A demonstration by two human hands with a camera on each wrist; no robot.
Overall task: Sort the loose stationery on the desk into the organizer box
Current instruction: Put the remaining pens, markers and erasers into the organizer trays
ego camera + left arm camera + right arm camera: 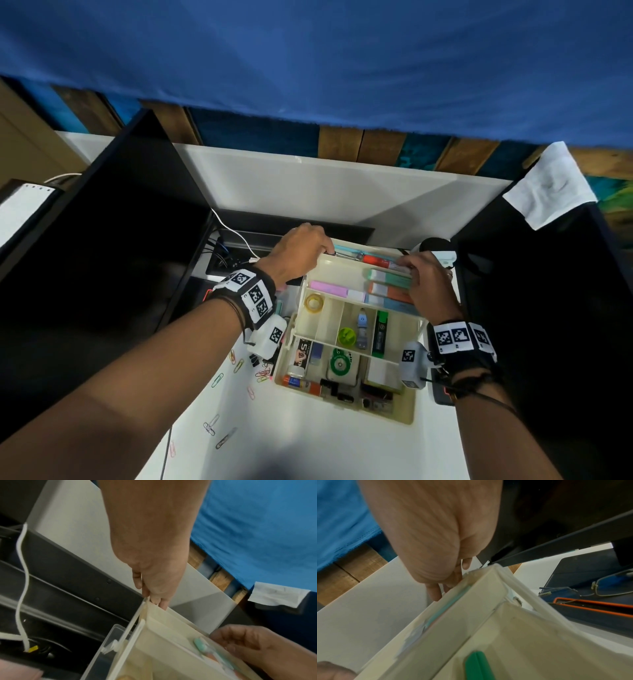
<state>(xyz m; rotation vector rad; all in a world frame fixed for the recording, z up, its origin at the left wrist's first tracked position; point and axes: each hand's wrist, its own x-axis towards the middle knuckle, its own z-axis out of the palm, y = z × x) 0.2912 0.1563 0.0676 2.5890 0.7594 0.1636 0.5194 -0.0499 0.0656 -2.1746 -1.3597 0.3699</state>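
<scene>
Both our hands reach the far end of the cream organizer box (346, 401) on the white desk (291, 445): left hand (297, 251) curls its fingers over the far-left rim, right hand (430, 284) pinches the mint marker (390, 277) in the back compartment. Paper clips (236, 366) lie loose just left of the box.

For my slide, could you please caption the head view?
Both hands, left and right, grip the far corners of the organizer; paper clips lie loose.
</scene>
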